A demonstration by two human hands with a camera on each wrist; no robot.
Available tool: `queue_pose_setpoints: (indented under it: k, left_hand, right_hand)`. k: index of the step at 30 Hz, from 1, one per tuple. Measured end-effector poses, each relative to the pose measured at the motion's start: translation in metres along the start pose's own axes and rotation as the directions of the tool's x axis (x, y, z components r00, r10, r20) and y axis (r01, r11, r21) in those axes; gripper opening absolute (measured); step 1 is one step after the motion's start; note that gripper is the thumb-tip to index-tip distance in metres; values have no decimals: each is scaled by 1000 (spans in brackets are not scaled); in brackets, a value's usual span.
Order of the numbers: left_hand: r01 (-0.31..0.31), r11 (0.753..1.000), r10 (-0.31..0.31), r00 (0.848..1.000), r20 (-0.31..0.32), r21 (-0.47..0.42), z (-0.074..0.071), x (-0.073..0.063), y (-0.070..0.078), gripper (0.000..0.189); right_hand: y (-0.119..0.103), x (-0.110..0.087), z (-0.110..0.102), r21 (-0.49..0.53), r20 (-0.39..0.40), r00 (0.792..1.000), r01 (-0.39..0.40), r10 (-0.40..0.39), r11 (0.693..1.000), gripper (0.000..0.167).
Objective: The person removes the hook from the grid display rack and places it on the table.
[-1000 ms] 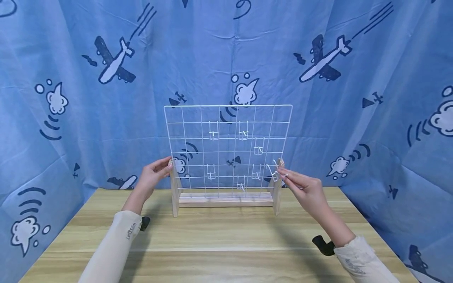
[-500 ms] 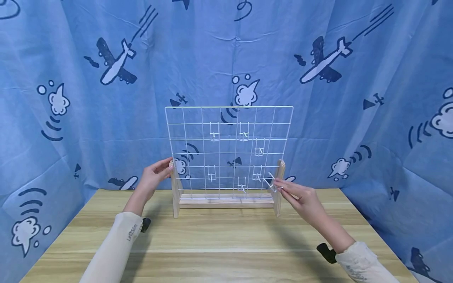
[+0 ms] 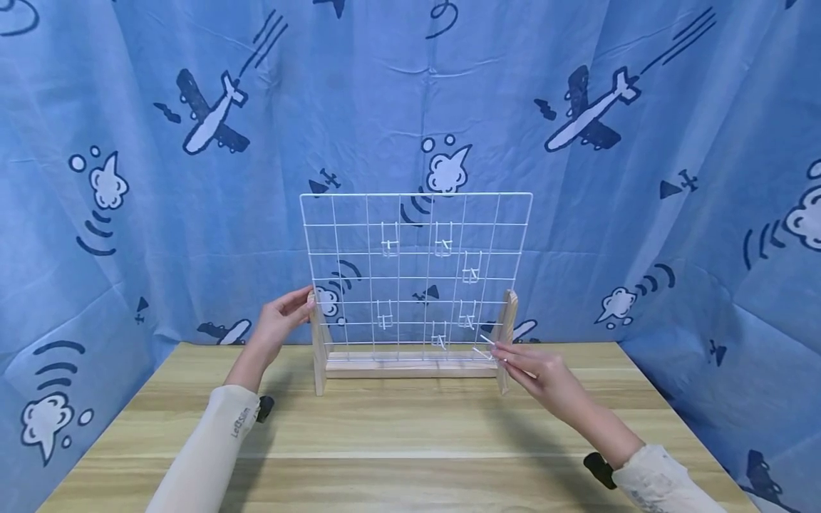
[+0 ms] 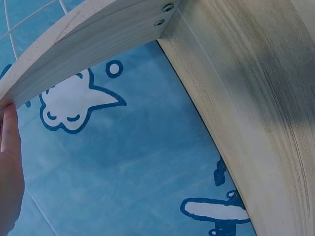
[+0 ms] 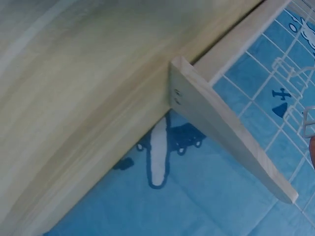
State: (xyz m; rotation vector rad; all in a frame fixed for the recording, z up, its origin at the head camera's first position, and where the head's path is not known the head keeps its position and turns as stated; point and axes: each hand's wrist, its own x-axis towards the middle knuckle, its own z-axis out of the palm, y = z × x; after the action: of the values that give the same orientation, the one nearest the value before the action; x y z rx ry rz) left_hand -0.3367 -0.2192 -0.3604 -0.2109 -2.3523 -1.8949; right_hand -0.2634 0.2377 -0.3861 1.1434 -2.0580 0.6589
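Note:
A white wire grid panel [image 3: 415,278] stands upright in a wooden stand [image 3: 410,368]. Several white wire hooks hang on the grid, one of them a hook [image 3: 471,275] right of the middle. My left hand [image 3: 277,326] holds the top of the stand's left upright, thumb in front; in the left wrist view its finger [image 4: 11,128] lies against the wood. Between thumb and fingertips, my right hand [image 3: 541,374] pinches a loose white wire hook [image 3: 485,343], in front of the grid's lower right corner. The right wrist view catches only that hook's edge [image 5: 308,123] and a fingertip.
The stand rests toward the back of a wood-grain table [image 3: 398,442]. Blue curtains [image 3: 359,92] with airplane and cloud prints surround the back and sides. The right wooden upright [image 3: 509,320] rises close behind my right fingertips.
My right hand has moved downward with the hook, from beside the top of the right upright to the lower right of the grid, and the hook has tilted. My left hand stays in place.

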Motion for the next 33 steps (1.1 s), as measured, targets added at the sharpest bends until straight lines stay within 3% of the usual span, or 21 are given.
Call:
queue_pose_setpoints:
  k: [4, 5, 9, 11, 14, 18, 24, 33]
  left_hand:
    - [3, 1000, -3, 1000, 0, -1, 1, 0, 2, 57]
    - [4, 1000, -4, 1000, -1, -2, 1, -1, 2, 56]
    - [10, 1000, -10, 1000, -6, 0, 1, -1, 2, 56]
    - [10, 1000, -10, 1000, -7, 0, 1, 0, 1, 56]
    - [7, 1000, -7, 1000, 0, -1, 0, 0, -1, 57]
    - [5, 1000, -5, 1000, 3, -2, 1, -1, 2, 58]
    - [-5, 1000, 5, 1000, -3, 4, 0, 1, -1, 58]
    - [-4, 1000, 4, 1000, 4, 3, 0, -2, 0, 55]
  right_hand:
    - [2, -5, 3, -20, 25, 1000, 16, -16, 1000, 22]
    - [2, -6, 4, -25, 31, 999, 24, -23, 999, 22]
    - [3, -9, 8, -37, 71, 997, 45, -42, 998, 49]
    - [4, -10, 9, -39, 95, 995, 43, -39, 998, 46]
    - [6, -14, 11, -43, 135, 990, 33, -27, 999, 23]
    - [9, -18, 14, -68, 165, 986, 45, -33, 997, 39]
    - [13, -23, 20, -92, 211, 977, 50, -29, 995, 38]
    - [15, -28, 28, -46, 303, 952, 67, -50, 997, 36]
